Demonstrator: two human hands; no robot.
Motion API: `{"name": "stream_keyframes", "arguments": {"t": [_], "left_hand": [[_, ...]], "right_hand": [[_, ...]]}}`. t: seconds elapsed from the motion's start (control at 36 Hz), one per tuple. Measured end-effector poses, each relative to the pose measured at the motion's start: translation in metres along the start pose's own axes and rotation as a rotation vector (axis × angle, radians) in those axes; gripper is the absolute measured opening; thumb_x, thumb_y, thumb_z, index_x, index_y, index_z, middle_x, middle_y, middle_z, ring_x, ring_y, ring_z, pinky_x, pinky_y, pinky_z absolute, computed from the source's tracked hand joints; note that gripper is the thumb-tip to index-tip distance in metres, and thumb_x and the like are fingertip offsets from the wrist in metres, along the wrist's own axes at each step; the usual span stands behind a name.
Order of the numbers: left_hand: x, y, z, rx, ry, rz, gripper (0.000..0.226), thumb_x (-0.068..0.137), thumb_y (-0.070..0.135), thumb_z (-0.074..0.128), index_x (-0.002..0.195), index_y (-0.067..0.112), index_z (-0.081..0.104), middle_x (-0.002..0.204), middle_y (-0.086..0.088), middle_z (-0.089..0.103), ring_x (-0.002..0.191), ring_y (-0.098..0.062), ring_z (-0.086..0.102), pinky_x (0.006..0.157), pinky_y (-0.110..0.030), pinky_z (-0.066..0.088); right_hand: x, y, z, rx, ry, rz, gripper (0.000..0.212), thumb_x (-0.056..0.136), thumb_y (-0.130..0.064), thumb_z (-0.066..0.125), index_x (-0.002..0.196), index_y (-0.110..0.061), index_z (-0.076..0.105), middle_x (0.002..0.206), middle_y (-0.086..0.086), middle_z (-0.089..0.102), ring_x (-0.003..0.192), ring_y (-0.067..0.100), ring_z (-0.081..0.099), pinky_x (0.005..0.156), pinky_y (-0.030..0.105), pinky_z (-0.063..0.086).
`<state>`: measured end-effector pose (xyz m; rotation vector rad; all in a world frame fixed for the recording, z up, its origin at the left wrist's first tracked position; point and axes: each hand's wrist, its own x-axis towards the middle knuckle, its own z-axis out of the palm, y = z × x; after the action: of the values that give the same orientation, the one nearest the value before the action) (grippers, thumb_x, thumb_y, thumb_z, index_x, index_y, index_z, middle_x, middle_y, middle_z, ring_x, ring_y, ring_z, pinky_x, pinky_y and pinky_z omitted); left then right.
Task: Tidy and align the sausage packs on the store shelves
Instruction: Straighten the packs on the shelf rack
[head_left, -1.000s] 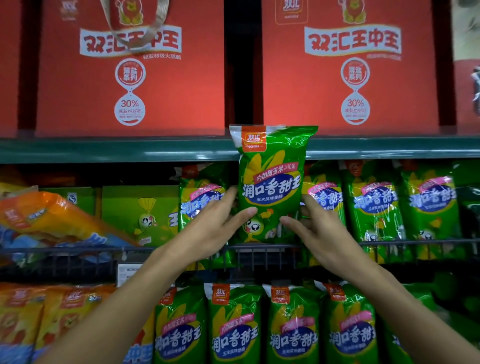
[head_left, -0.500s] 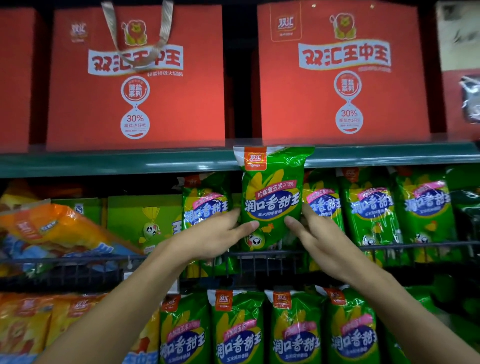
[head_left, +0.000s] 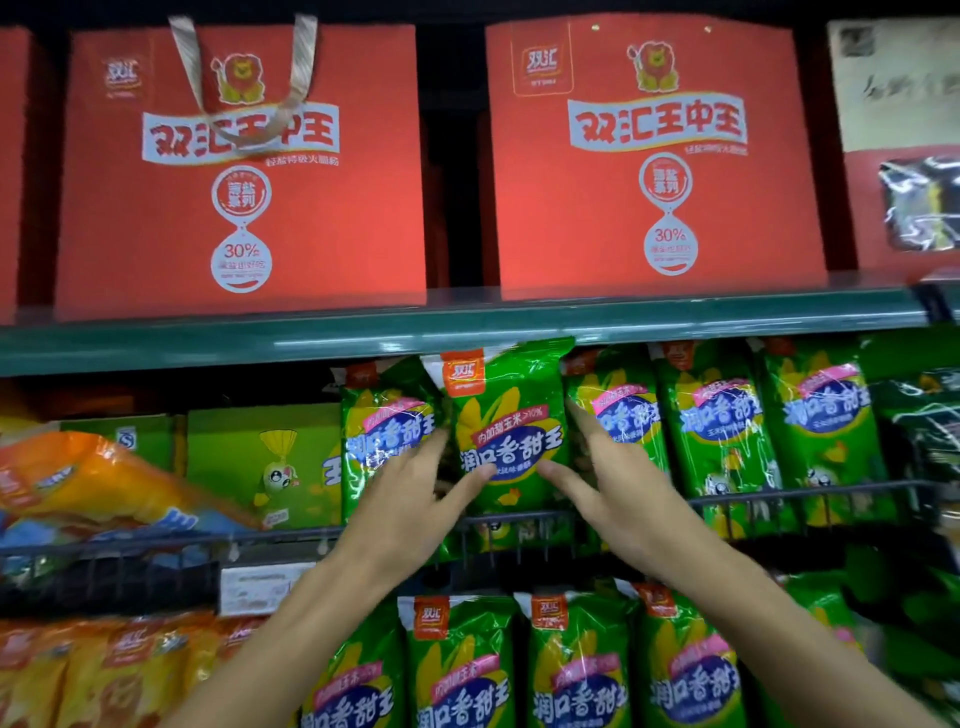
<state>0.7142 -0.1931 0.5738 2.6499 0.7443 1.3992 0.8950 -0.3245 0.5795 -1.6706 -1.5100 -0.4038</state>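
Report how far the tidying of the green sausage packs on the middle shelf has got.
Done: three green packs to the right stand upright behind the wire rail.
In hand: the left hand and right hand hold the centre pack, its top tilted and near the shelf edge.
Left: seat it, straighten the leaning pack beside it, and right the toppled orange pack.
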Motion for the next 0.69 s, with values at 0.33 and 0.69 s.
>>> {"name": "stream_keyframes", "arguments": {"t": [0.33,0.69], "left_hand": [[0.003,0.000,0.009,0.015,0.241,0.045,0.085,0.085,0.067,0.059,0.152,0.017,0.044,0.138,-0.002,0.056,0.130,-0.013,0.045,0.106,-0.025,0.037],[0.021,-0.003,0.022,0.210,0.177,0.067,0.079,0.096,0.058,0.055,0.159,0.021,0.027,0.154,-0.010,0.035,0.152,-0.021,0.007,0.122,-0.042,0.025]], "right_hand": [[-0.006,0.021,0.043,-0.261,0.466,-0.431,0.076,0.098,-0.014,0.064,0.161,-0.014,0.023,0.171,0.005,0.008,0.157,0.023,0.013,0.123,0.047,0.030],[0.019,0.027,0.033,-0.445,0.303,-0.245,0.070,0.102,-0.059,0.027,0.162,-0.024,0.022,0.170,0.001,0.015,0.158,0.019,-0.010,0.127,0.043,-0.002]]}}
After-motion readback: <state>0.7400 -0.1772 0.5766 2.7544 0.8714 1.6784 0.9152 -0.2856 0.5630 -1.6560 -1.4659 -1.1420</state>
